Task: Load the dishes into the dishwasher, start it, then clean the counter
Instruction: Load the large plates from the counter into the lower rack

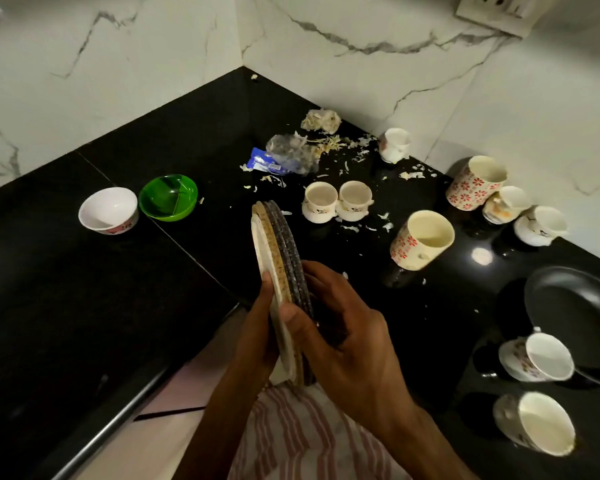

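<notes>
Stack of plates [280, 271]: held on edge above the near rim of the black tabletop [84, 306], upright and leaning slightly left; a pale plate faces left, a speckled tan one sits behind it, darker ones lie to the right. The on-edge hold is judged to suit carrying the plates away to a dishwasher rack; no dishwasher is in view.

Left hand [257, 327]: pressed against the pale face of the stack, fingers [266, 278] lying up along it, apparently as a brace.

Right hand [343, 341]: fingers curled round the dark side, thumb over the near rim, the stack clamped between both hands.

Beyond the stack: two small cups [336, 202], close together. Further beyond, food scraps [321, 121] and a plastic wrapper [284, 157], presumably left for the wiping stage.

Left of the stack: green bowl [168, 197], then white bowl [108, 210], upright.

Right of the stack: a floral mug [421, 240], more mugs past it by the wall, and a dark pan [575, 313]; loading is judged barely begun.
</notes>
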The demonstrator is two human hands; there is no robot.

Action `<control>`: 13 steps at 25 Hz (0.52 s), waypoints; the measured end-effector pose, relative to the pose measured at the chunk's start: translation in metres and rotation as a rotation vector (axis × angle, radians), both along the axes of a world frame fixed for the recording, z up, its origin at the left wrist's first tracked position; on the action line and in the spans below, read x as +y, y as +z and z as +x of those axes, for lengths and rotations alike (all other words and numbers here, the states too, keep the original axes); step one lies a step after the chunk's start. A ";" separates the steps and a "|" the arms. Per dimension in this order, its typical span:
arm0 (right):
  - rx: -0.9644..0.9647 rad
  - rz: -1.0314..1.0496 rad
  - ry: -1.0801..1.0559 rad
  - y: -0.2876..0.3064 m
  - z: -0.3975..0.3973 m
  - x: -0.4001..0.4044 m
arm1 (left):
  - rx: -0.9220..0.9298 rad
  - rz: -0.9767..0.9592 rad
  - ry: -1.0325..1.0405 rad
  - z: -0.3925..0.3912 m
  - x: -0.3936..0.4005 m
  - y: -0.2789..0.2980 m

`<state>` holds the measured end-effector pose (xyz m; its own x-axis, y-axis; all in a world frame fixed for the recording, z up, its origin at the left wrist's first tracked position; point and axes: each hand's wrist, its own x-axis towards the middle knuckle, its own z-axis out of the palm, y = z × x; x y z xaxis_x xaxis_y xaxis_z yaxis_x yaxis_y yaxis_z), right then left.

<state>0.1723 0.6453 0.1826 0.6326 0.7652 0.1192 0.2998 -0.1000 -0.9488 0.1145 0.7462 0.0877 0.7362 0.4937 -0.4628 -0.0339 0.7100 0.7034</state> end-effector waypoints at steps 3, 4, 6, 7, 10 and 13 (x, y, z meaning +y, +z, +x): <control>0.048 0.027 -0.044 0.000 -0.010 -0.029 | -0.005 -0.069 -0.005 -0.004 -0.021 -0.001; 0.048 0.039 -0.051 0.000 -0.013 -0.039 | 0.011 -0.086 -0.016 -0.006 -0.031 0.000; 0.039 0.044 -0.067 0.000 -0.022 -0.059 | -0.002 -0.140 -0.027 -0.010 -0.056 0.016; 0.040 0.037 -0.074 0.000 -0.027 -0.070 | -0.039 -0.178 -0.028 -0.014 -0.068 0.020; 0.099 0.036 -0.068 0.001 -0.042 -0.098 | -0.080 -0.304 -0.013 -0.032 -0.097 0.013; 0.038 -0.032 -0.065 0.001 -0.059 -0.126 | -0.130 -0.374 -0.049 -0.050 -0.122 0.001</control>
